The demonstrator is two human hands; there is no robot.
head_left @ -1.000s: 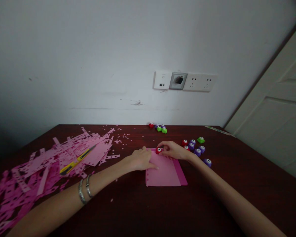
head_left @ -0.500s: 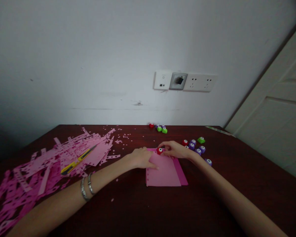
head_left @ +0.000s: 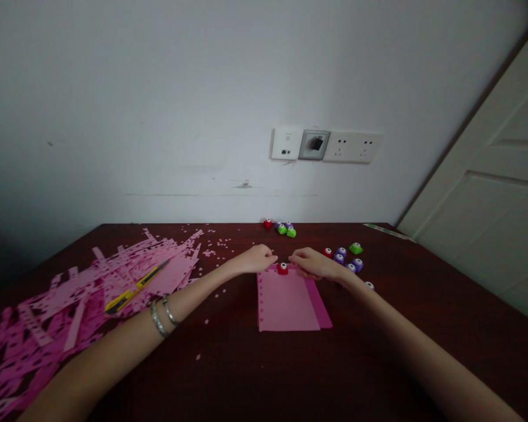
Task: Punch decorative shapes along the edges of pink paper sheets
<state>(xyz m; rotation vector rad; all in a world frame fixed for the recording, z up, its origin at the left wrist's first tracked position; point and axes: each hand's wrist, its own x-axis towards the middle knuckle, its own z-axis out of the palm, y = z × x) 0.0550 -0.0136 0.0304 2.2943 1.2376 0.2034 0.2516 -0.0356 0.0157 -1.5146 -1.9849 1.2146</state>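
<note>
Tabletop [head_left: 264,375]: dark red-brown, smooth. Pink paper sheets [head_left: 288,302] flat on it, marks down left edge; probably light, flexible, easily creased; best held by margins. Right hand [head_left: 311,262] curled at their far edge, left hand [head_left: 259,259] curled near far-left corner; cannot tell whether either pinches paper. Red craft punch [head_left: 282,269] between hands, at far edge: rounded, likely hard plastic; grip sides.
</note>
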